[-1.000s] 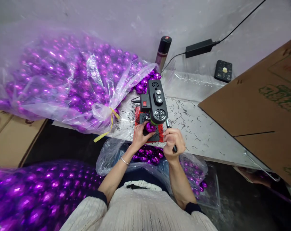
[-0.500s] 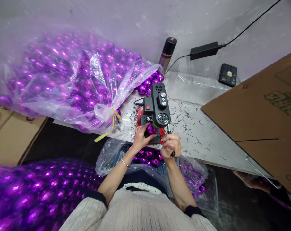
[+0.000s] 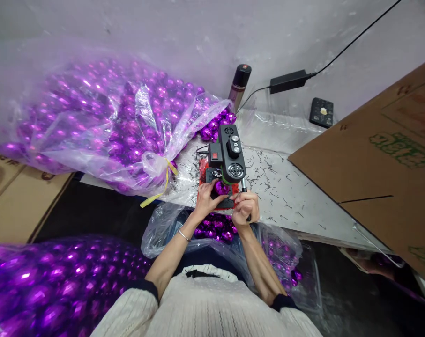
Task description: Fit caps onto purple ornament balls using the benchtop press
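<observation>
Between the thumb and fingers of my left hand (image 3: 206, 197) is a shiny purple bauble (image 3: 221, 187), held beneath the front end of a black machine (image 3: 232, 152). The machine has two round vents, small knobs and a red switch, and stands on a red and black base (image 3: 200, 183). My right hand (image 3: 245, 208) is closed round the black-gripped lever (image 3: 244, 188) at the machine's right side. Loose purple baubles (image 3: 215, 228) lie in a plastic-lined container just below my hands.
A large clear bag of purple baubles (image 3: 93, 117), tied with yellow, fills the table's left. Behind the machine stand a spray can (image 3: 239, 86) and a power adapter (image 3: 288, 81). Short dark bits litter the white tabletop (image 3: 273, 187). A cardboard box (image 3: 374, 164) is at right.
My right hand has shifted slightly left and inward with the lever. My left hand keeps the bauble under the machine. The whole view has moved a little.
</observation>
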{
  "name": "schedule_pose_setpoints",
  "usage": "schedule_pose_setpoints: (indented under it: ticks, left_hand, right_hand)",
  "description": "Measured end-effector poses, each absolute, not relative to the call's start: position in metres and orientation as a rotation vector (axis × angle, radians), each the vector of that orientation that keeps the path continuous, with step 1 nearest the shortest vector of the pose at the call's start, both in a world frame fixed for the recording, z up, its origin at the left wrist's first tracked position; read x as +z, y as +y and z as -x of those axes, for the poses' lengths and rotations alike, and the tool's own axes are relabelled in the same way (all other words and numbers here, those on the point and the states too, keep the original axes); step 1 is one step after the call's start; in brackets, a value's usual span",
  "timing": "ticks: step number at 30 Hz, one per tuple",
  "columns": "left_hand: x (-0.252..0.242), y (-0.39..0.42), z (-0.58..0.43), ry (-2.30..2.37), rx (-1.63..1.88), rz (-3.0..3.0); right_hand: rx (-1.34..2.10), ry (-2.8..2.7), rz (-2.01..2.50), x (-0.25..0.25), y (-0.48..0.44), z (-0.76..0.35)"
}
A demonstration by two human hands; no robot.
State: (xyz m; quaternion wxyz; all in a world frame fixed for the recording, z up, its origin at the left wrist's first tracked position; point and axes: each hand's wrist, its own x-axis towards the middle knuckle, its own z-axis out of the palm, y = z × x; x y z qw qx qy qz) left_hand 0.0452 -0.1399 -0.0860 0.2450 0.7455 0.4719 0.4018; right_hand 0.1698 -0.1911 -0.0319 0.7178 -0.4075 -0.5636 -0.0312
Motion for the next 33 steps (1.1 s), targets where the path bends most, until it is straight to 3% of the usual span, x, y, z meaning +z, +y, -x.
schedule_pose_setpoints:
  ticks: [4, 12, 17, 27, 33]
  left_hand:
    - [-0.083, -0.136, -0.046, 1.27, 1.083, -2.025]
    - [-0.085, -0.166, -0.03, 1.16, 1.138, -2.153]
    - [-0.097, -0.186, -0.001, 1.042, 1.151, -2.241]
    - [-0.043, 0.045, -0.045, 1.452, 1.225, -1.793]
    - [-0.029, 0.096, -0.072, 1.568, 1.021, -1.798]
  right_hand:
    - [-0.062, -1.298, 0.885, -0.023, -0.193, -0.173]
    - [0.047, -1.254, 1.11, 0.06, -0.203, -0.175]
    - [0.005, -1.335, 1.065, 0.056, -0.206, -0.177]
    - [0.011, -1.325, 1.067, 0.037, -0.211, -0.175]
    - [0.02, -1.344, 1.074, 0.03, -0.215, -0.177]
